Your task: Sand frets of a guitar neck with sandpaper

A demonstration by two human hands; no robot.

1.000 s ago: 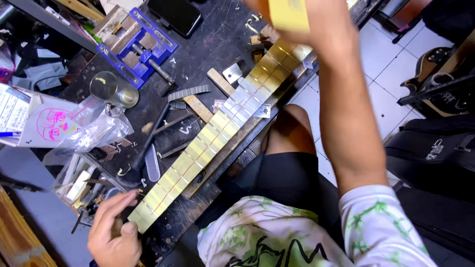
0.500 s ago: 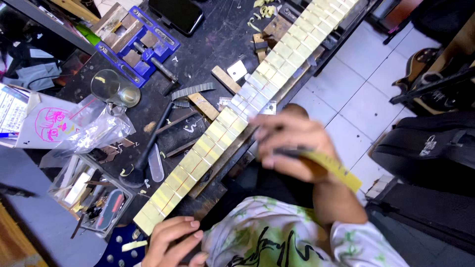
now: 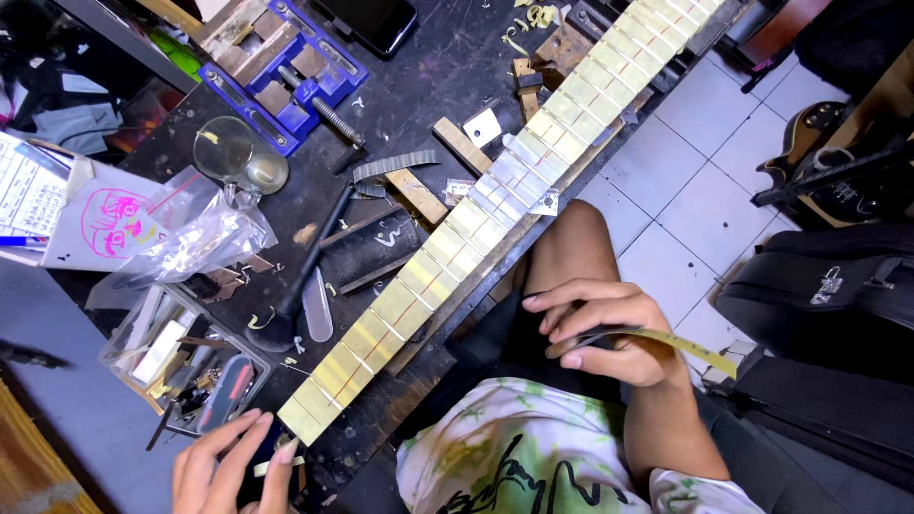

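Up beyond the left hand, a blue vise (image 3: 281,81) sits on the dark surface (image 3: 438,71), with a magnifying glass (image 3: 228,152) beside it. A clear plastic bag (image 3: 205,238) lies nearer, above a tray of small tools (image 3: 181,357). Right of the right hand: a black case (image 3: 828,286).

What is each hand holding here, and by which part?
The right hand pinches a yellow strip of masking tape at its near end, thumb against fingers. The left hand touches a small pale strip by the taped fretboard; its hold is unclear.
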